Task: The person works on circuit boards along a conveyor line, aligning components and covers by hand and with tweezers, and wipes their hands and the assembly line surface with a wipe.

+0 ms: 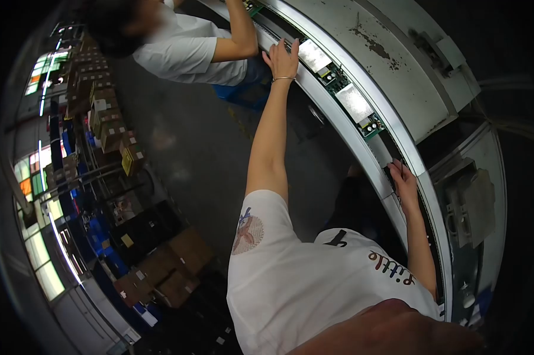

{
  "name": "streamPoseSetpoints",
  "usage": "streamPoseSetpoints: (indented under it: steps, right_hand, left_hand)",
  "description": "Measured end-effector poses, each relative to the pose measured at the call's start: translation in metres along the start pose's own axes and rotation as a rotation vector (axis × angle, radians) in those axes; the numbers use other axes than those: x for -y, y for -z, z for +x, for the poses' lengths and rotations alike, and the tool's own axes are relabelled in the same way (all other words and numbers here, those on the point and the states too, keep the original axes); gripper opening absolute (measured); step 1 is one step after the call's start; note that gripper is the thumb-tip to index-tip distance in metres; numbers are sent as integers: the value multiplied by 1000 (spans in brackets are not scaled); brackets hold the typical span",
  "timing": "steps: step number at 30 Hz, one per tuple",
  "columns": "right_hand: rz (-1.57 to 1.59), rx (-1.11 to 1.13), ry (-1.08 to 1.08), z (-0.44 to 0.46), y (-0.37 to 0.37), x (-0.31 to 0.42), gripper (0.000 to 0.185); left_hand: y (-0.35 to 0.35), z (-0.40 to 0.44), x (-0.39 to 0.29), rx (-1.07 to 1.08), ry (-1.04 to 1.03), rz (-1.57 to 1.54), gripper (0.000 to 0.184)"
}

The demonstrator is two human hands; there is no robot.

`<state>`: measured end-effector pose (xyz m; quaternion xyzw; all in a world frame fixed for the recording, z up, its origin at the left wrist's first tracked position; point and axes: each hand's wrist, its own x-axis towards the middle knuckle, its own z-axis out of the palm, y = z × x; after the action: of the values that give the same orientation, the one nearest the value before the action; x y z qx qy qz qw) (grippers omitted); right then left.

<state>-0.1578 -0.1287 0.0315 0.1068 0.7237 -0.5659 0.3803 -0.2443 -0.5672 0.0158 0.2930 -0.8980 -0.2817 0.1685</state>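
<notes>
Two green circuit boards (371, 128), set one after the other along the long curved counter (412, 157), right of centre in the upper half of the frame; on each, one silver plate (354, 102) and a cluster of small parts. Just beside the upper plate, at the near edge of the counter, one left hand (283, 60), fingers spread apart; one bracelet (284, 78) around the wrist. Past the lower board, right of centre, one right hand (404, 177), fingers bent close together over the counter; cannot tell whether clamped on anything. At the top edge, part of one more board (253, 7), near the bare forearm of one co-worker (181, 50) in a white shirt; below, one blue stool (237, 96). Upper right, one metal casing (370, 23) with chipped paint. Down the left side, many cardboard boxes (110, 133), too dim to count
</notes>
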Motion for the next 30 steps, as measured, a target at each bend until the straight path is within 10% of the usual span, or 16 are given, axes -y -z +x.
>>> streamPoseSetpoints:
  steps: [30]
  right_hand:
    - [135,31,-90,-12,-4,27,47]
  left_hand:
    - [-9,-44,-29,124,-100,-34,65]
